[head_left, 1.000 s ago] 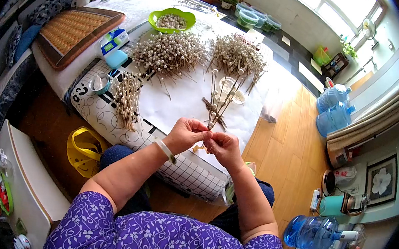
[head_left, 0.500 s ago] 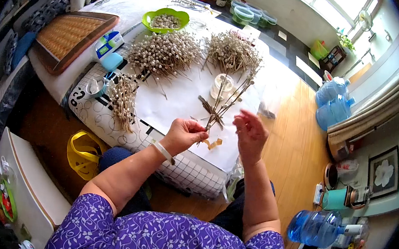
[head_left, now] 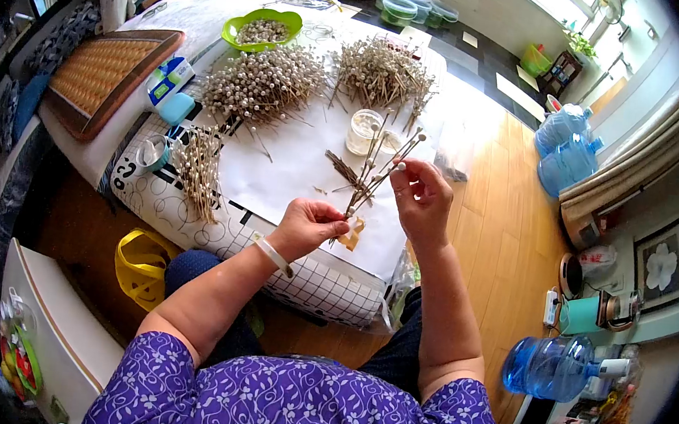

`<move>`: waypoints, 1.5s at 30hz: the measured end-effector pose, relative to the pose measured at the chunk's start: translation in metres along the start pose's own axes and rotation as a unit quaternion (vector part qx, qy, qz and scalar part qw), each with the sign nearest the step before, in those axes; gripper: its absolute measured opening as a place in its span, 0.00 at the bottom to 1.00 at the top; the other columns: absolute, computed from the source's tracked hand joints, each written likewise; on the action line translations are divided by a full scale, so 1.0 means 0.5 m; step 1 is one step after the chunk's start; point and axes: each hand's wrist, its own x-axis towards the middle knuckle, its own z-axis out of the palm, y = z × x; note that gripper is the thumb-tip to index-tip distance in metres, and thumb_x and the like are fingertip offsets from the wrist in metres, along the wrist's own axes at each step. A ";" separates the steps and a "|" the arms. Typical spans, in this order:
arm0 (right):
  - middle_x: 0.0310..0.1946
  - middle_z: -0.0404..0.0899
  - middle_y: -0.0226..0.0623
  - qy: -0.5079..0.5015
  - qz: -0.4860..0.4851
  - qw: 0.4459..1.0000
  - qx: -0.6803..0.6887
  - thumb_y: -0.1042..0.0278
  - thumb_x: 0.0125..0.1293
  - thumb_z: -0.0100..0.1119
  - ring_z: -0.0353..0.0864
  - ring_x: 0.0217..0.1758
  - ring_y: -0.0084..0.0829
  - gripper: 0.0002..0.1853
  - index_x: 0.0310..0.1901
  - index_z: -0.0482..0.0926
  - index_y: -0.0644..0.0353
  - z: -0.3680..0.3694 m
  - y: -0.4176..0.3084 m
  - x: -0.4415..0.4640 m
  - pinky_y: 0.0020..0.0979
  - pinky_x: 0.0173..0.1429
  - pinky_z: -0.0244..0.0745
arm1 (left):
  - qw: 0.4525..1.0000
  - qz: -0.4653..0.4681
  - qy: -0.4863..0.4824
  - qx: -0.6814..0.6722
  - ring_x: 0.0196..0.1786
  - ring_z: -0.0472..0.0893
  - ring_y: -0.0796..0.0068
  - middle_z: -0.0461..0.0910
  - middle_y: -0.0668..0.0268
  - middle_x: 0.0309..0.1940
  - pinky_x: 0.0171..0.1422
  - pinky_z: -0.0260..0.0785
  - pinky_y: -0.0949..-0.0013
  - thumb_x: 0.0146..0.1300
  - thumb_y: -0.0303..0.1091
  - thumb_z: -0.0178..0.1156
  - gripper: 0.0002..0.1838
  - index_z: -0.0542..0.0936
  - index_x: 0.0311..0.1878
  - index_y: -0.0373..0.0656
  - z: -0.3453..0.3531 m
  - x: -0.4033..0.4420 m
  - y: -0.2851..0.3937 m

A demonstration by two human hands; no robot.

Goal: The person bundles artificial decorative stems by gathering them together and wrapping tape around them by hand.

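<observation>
My left hand (head_left: 311, 227) pinches the lower stems of a small bunch of dried stems with round pale heads (head_left: 376, 171), which leans up and to the right. My right hand (head_left: 423, 195) is raised at the bunch's right side, thumb and forefinger closed at a pale head (head_left: 400, 166). Short dark stem pieces (head_left: 344, 167) lie behind the bunch on white paper (head_left: 269, 181). A clear round jar (head_left: 363, 132) stands just beyond. A tan scrap (head_left: 351, 234) lies beside my left hand.
Large heaps of dried stems (head_left: 266, 84) (head_left: 384, 73) lie at the back, a smaller pile (head_left: 196, 172) at the left. A green bowl (head_left: 292, 24) holds loose heads. A teal tape roll (head_left: 153, 153), a woven mat (head_left: 111, 80) and a yellow bag (head_left: 138, 270) are left.
My right hand left the lower stems, opened to the right, then moved up to the heads and closed there. My left hand kept its hold. The view shifted slightly.
</observation>
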 end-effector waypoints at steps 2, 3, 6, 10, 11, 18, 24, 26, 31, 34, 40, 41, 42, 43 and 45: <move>0.27 0.75 0.30 -0.003 0.003 0.999 0.033 0.76 0.55 0.58 0.72 0.26 0.16 0.04 0.34 0.77 0.62 0.002 0.006 -0.004 0.17 0.27 0.69 | 1.000 0.003 0.014 -0.012 0.26 0.77 0.80 0.79 0.63 0.24 0.31 0.71 0.79 0.51 0.25 0.63 0.06 0.78 0.31 0.33 0.002 0.000 0.002; 0.27 0.75 0.30 -0.008 0.006 0.998 0.067 0.76 0.55 0.57 0.73 0.27 0.16 0.03 0.33 0.77 0.64 0.004 0.007 -0.006 0.17 0.28 0.69 | 1.000 0.003 0.013 -0.012 0.26 0.77 0.80 0.79 0.63 0.24 0.31 0.71 0.79 0.51 0.25 0.63 0.06 0.78 0.31 0.33 0.001 0.000 0.004; 0.30 0.76 0.29 -0.058 0.091 0.975 0.194 0.79 0.56 0.56 0.71 0.31 0.14 0.03 0.33 0.76 0.66 0.006 -0.003 -0.010 0.15 0.35 0.68 | 1.000 -0.011 0.008 -0.011 0.28 0.77 0.81 0.79 0.64 0.25 0.34 0.71 0.80 0.51 0.25 0.62 0.06 0.78 0.30 0.33 -0.002 -0.001 0.007; 0.29 0.75 0.30 -0.069 0.144 0.971 0.176 0.79 0.56 0.57 0.72 0.31 0.15 0.04 0.34 0.76 0.67 0.009 0.005 -0.015 0.15 0.36 0.68 | 1.000 0.012 0.009 -0.008 0.27 0.77 0.80 0.79 0.63 0.25 0.34 0.72 0.79 0.51 0.25 0.63 0.06 0.78 0.31 0.33 -0.004 0.003 -0.004; 0.29 0.75 0.29 -0.045 0.135 0.972 0.188 0.79 0.56 0.57 0.72 0.31 0.15 0.04 0.34 0.75 0.67 0.011 0.010 -0.016 0.15 0.37 0.68 | 1.000 0.015 0.016 -0.013 0.27 0.78 0.78 0.79 0.63 0.25 0.33 0.72 0.77 0.50 0.24 0.62 0.06 0.78 0.31 0.33 -0.005 0.004 -0.005; 0.27 0.75 0.29 -0.003 0.177 0.937 0.301 0.78 0.56 0.57 0.70 0.27 0.13 0.04 0.34 0.75 0.65 0.031 0.012 -0.016 0.14 0.31 0.66 | 1.000 0.016 -0.005 -0.014 0.28 0.78 0.78 0.79 0.62 0.25 0.35 0.72 0.77 0.50 0.23 0.62 0.05 0.78 0.31 0.32 -0.008 0.005 -0.013; 0.26 0.77 0.30 -0.014 0.173 0.919 0.353 0.77 0.57 0.57 0.73 0.28 0.15 0.03 0.32 0.75 0.65 0.016 -0.001 -0.018 0.17 0.31 0.69 | 1.000 0.007 0.012 -0.008 0.28 0.77 0.79 0.79 0.63 0.26 0.36 0.72 0.77 0.50 0.23 0.62 0.05 0.78 0.31 0.33 -0.002 0.007 -0.006; 0.26 0.76 0.29 -0.011 0.173 0.921 0.349 0.76 0.57 0.57 0.72 0.27 0.15 0.02 0.32 0.75 0.64 0.014 0.006 -0.020 0.16 0.30 0.67 | 0.999 0.024 0.016 -0.027 0.29 0.77 0.79 0.79 0.63 0.26 0.36 0.72 0.78 0.50 0.23 0.62 0.05 0.78 0.31 0.34 -0.002 0.009 -0.006; 0.24 0.75 0.27 -0.002 0.178 0.919 0.352 0.75 0.58 0.56 0.70 0.24 0.14 0.02 0.31 0.74 0.62 0.013 0.009 -0.022 0.16 0.26 0.65 | 0.999 0.032 0.024 -0.018 0.28 0.77 0.79 0.79 0.63 0.26 0.35 0.72 0.77 0.50 0.23 0.63 0.05 0.78 0.31 0.34 -0.004 0.007 -0.007; 0.25 0.74 0.26 -0.003 0.182 0.910 0.372 0.76 0.58 0.56 0.70 0.26 0.15 0.02 0.31 0.73 0.61 0.015 0.015 -0.021 0.16 0.28 0.65 | 0.999 0.030 0.027 -0.025 0.28 0.77 0.81 0.79 0.64 0.26 0.35 0.72 0.78 0.50 0.23 0.63 0.05 0.78 0.30 0.34 -0.004 0.007 -0.006; 0.31 0.75 0.29 -0.003 0.156 0.912 0.379 0.78 0.58 0.55 0.71 0.33 0.16 0.02 0.33 0.73 0.62 0.021 0.012 -0.017 0.17 0.38 0.68 | 0.999 0.023 0.022 -0.011 0.28 0.76 0.83 0.79 0.66 0.25 0.34 0.71 0.80 0.50 0.24 0.63 0.05 0.78 0.30 0.35 -0.005 0.004 -0.004; 0.33 0.75 0.30 -0.007 0.157 0.917 0.366 0.79 0.57 0.55 0.72 0.35 0.16 0.02 0.33 0.74 0.62 0.021 0.012 -0.016 0.18 0.40 0.68 | 0.999 0.026 0.019 -0.013 0.28 0.76 0.83 0.79 0.66 0.25 0.34 0.71 0.80 0.50 0.24 0.63 0.05 0.78 0.30 0.35 -0.005 0.004 -0.005; 0.34 0.75 0.31 -0.012 0.158 0.922 0.352 0.79 0.57 0.55 0.72 0.36 0.17 0.03 0.33 0.74 0.62 0.021 0.011 -0.016 0.19 0.42 0.69 | 0.999 0.026 0.019 -0.013 0.28 0.76 0.83 0.79 0.66 0.25 0.34 0.71 0.80 0.50 0.24 0.63 0.05 0.78 0.30 0.35 -0.004 0.003 -0.004; 0.34 0.75 0.31 -0.012 0.158 0.922 0.352 0.79 0.57 0.55 0.72 0.36 0.17 0.03 0.33 0.74 0.62 0.021 0.012 -0.017 0.19 0.42 0.69 | 0.999 0.028 0.022 -0.003 0.28 0.76 0.83 0.79 0.66 0.25 0.34 0.71 0.80 0.50 0.24 0.63 0.05 0.78 0.30 0.35 -0.003 0.003 -0.002; 0.35 0.77 0.33 -0.006 0.153 0.925 0.348 0.80 0.57 0.55 0.73 0.36 0.17 0.03 0.33 0.74 0.63 0.023 0.011 -0.018 0.19 0.41 0.70 | 0.999 0.030 0.025 0.008 0.28 0.76 0.83 0.79 0.66 0.25 0.34 0.70 0.80 0.50 0.24 0.63 0.05 0.78 0.30 0.35 -0.002 0.002 -0.003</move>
